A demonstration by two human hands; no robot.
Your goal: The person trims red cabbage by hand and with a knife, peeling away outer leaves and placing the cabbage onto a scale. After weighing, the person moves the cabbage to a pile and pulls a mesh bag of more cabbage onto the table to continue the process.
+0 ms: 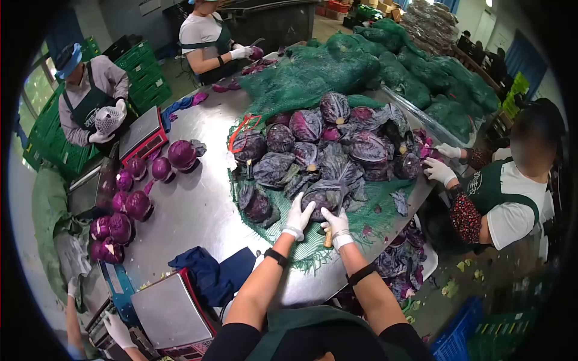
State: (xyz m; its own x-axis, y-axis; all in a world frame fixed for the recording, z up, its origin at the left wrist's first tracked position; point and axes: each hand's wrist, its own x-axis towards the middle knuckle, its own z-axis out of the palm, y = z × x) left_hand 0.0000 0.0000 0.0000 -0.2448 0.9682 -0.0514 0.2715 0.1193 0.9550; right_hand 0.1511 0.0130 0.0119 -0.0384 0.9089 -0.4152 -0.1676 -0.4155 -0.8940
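left hand (pixel 298 215), white-gloved, rests open-palmed on a leafy red cabbage (pixel 324 195) atop green netting (pixel 385 201) on the steel counter (pixel 198 207). right hand (pixel 337 227) grips a wooden-handled knife (pixel 329 236); blade hidden behind the cabbage. neighbouring cabbage pile (pixel 325 144) glossy, crinkled.

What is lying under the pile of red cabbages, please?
A green net spreads under the cabbage pile on the metal table. The net's middle is hidden by the cabbages.
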